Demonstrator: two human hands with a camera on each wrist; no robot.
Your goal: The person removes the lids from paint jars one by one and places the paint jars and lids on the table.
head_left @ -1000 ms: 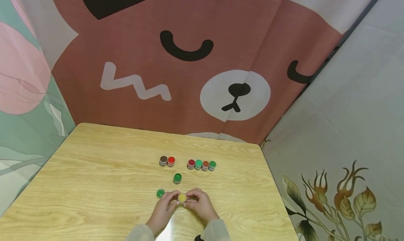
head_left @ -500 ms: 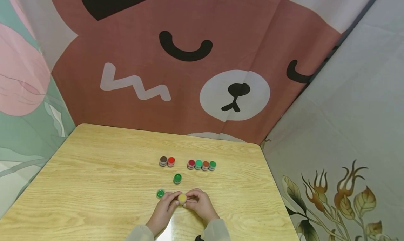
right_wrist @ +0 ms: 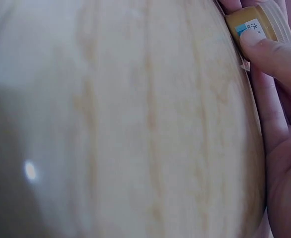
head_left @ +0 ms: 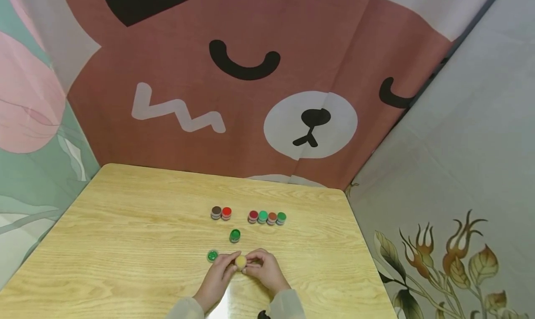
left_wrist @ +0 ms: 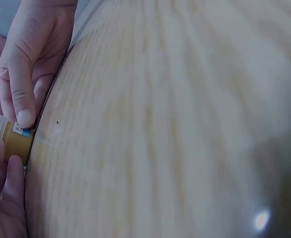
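Observation:
Between my two hands, near the front middle of the table, is a small yellow paint jar (head_left: 240, 262) with a ribbed translucent lid (right_wrist: 276, 22). My left hand (head_left: 216, 277) holds it from the left between thumb and fingers. From the right, my right hand (head_left: 266, 271) pinches it, the thumb lying on the jar's label (left_wrist: 21, 130). In the wrist views the jar sits at or very near the tabletop. An open green paint jar (head_left: 235, 236) stands just beyond the hands. Its likely lid, a green-smeared round cap (head_left: 212, 256), lies beside the left fingertips.
Farther back on the wooden table (head_left: 138, 235) stand a brown paint jar (head_left: 216, 212) and a red one (head_left: 226, 213), side by side. Right of them is a row of several lidded jars (head_left: 262, 217). Printed cloth (head_left: 179, 147) hangs behind the table and at both sides.
Both hands keep their hold on the yellow paint jar in nearly the same spot. The jar's top looks slightly tilted or paler; the other jars stay where they were.

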